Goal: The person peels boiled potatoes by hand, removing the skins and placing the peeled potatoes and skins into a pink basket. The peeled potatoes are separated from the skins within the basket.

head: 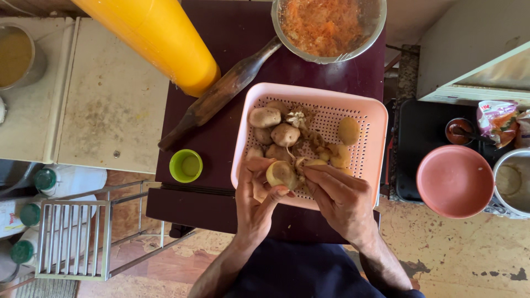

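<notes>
**Q:** Over the dark desk [221, 138], what am I looking down at?

**A:** I see a pink perforated basket [375, 118] holding boiled potatoes [265, 117], some already skinned and yellow. My left hand [256, 193] is curled around a half-peeled potato [281, 173] at the basket's near edge. My right hand [339, 196] pinches a strip of skin [300, 164] just beside it.

**Q:** Which step is that?

**A:** Peeling, partway through, I judge; several brown potatoes remain. Next I'd need to turn the potato for a fresh grip on the skin.

**Q:** What else is near?

**A:** A wooden rolling pin [221, 94], a green cup [186, 165], a bowl of grated orange food [328, 25] and a pink bowl [454, 181].
</notes>
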